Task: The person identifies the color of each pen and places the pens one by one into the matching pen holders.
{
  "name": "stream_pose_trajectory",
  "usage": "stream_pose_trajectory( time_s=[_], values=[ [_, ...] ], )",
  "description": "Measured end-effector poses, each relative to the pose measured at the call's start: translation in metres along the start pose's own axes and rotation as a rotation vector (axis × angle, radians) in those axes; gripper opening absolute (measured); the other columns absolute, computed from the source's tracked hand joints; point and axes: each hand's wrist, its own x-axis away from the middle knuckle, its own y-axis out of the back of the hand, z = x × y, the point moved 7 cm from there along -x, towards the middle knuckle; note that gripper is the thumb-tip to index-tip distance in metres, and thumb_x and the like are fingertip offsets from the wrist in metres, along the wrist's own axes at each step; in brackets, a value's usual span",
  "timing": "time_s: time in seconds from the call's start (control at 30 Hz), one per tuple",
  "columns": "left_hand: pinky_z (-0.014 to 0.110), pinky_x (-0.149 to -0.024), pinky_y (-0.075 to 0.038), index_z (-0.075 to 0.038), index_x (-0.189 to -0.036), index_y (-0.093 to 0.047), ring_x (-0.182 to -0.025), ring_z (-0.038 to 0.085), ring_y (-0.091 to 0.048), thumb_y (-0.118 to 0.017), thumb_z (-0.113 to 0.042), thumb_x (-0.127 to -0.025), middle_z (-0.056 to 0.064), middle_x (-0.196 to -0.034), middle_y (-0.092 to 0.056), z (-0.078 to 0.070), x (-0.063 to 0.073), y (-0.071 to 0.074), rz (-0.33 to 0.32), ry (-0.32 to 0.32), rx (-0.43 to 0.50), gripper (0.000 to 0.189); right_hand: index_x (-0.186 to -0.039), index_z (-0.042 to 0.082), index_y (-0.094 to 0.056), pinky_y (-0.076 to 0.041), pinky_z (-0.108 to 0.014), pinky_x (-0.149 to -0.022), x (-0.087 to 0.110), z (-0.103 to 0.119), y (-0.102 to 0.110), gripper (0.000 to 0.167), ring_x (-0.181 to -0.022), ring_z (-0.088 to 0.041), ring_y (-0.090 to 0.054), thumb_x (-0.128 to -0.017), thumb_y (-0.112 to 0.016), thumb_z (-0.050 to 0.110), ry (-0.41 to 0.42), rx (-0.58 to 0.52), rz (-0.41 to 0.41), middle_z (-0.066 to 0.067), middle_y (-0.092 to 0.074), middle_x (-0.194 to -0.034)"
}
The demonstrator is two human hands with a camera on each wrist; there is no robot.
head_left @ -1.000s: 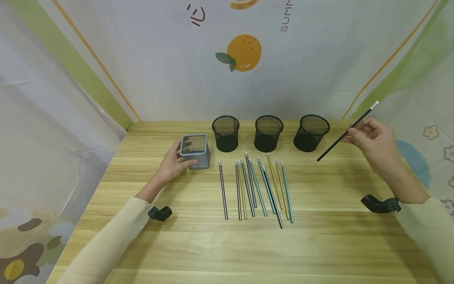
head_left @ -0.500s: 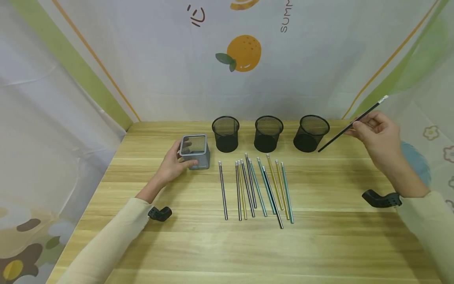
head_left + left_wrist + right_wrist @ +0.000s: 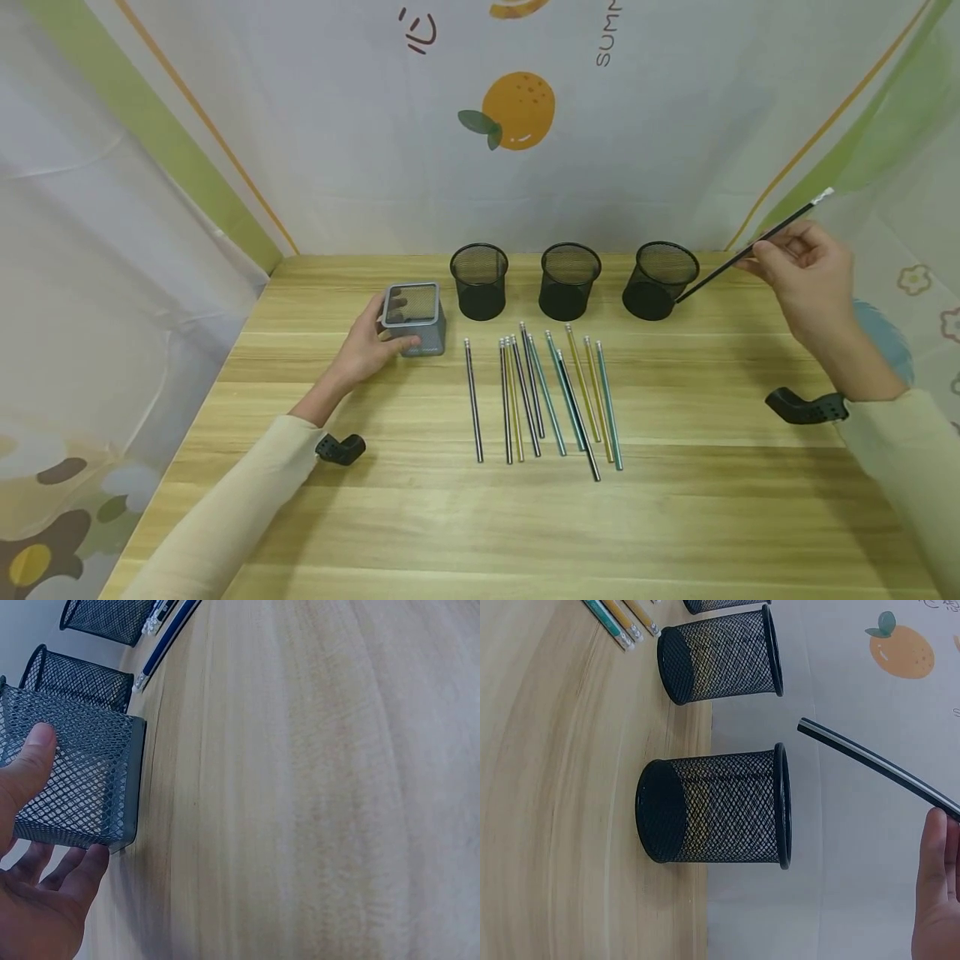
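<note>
While the table [image 3: 450, 533] fills the near part, 2 cream sleeves [image 3: 225, 508] w/ black wrist mounts [image 3: 341, 449] come in from L & R. Approx. mid-table, pencils [image 3: 547, 395] lie in a loose row (dark, yellow, teal), white erasers pointing away from the person. L hand [image 3: 365, 346] has fingers curled round a grey square mesh holder [image 3: 422, 337], thumb on near side; it's upright on the table, just beside the L cup [image 3: 482, 302]. R hand [image 3: 810, 267] pinches a black pencil [image 3: 716, 273] btwn thumb & fingers, aslant in mid-air, eraser end up; its lower tip is near the R cup [image 3: 648, 302], above rim ht. & apart per R wrist view. Mid cup [image 3: 564, 302] stands btwn the other 2, all round black mesh, upright. Farthest back: white curtain [image 3: 337, 150] w/ orange print [image 3: 519, 111].
</note>
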Motion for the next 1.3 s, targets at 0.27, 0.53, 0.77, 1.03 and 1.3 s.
stream_pose_trajectory(
  time_s=[0.27, 0.53, 0.77, 1.03, 1.3],
  values=[
    [0.054, -0.106, -0.044, 0.002, -0.156, -0.027, -0.136, 0.050, -0.040, -0.078, 0.005, -0.087, 0.028, -0.150, -0.037, 0.001, -0.003, -0.002, 0.005, -0.004, -0.002, 0.086, -0.091, -0.017, -0.057, -0.061, -0.036, -0.074, -0.003, 0.000, 0.007, 0.006, -0.070, -0.027, -0.067, -0.091, -0.058, -0.023, 0.005, -0.019, -0.025, -0.021, -0.064, -0.079],
    [0.054, -0.108, -0.042, 0.002, -0.156, -0.027, -0.136, 0.049, -0.040, -0.078, 0.004, -0.088, 0.028, -0.150, -0.037, 0.000, -0.002, -0.002, 0.005, 0.001, 0.001, 0.086, -0.090, -0.018, -0.056, -0.060, -0.037, -0.073, -0.004, 0.001, 0.011, 0.006, -0.068, -0.026, -0.065, -0.090, -0.058, -0.023, 0.010, -0.026, -0.040, -0.021, -0.062, -0.079],
    [0.054, -0.108, -0.042, 0.003, -0.156, -0.026, -0.134, 0.047, -0.043, -0.078, 0.005, -0.087, 0.028, -0.147, -0.040, 0.002, -0.003, 0.000, -0.003, -0.003, -0.017, 0.086, -0.090, -0.017, -0.056, -0.060, -0.037, -0.073, -0.005, 0.001, 0.010, 0.006, -0.068, -0.026, -0.066, -0.090, -0.060, -0.022, 0.011, -0.022, -0.053, -0.020, -0.062, -0.082],
    [0.052, -0.108, -0.042, 0.001, -0.156, -0.027, -0.136, 0.046, -0.041, -0.078, 0.003, -0.087, 0.026, -0.150, -0.038, 0.001, -0.003, -0.001, 0.002, 0.012, -0.027, 0.086, -0.089, -0.015, -0.057, -0.061, -0.036, -0.073, -0.010, -0.001, 0.012, 0.007, -0.068, -0.026, -0.066, -0.090, -0.062, -0.020, -0.016, -0.011, -0.079, -0.019, -0.061, -0.079],
    [0.053, -0.108, -0.043, 0.001, -0.156, -0.027, -0.136, 0.050, -0.039, -0.078, 0.004, -0.088, 0.028, -0.151, -0.036, 0.002, -0.001, -0.001, 0.004, 0.016, 0.003, 0.085, -0.090, -0.015, -0.056, -0.061, -0.036, -0.074, -0.017, -0.003, 0.008, 0.007, -0.071, -0.026, -0.064, -0.091, -0.060, -0.021, 0.006, -0.016, -0.061, -0.020, -0.059, -0.084]
  ],
)
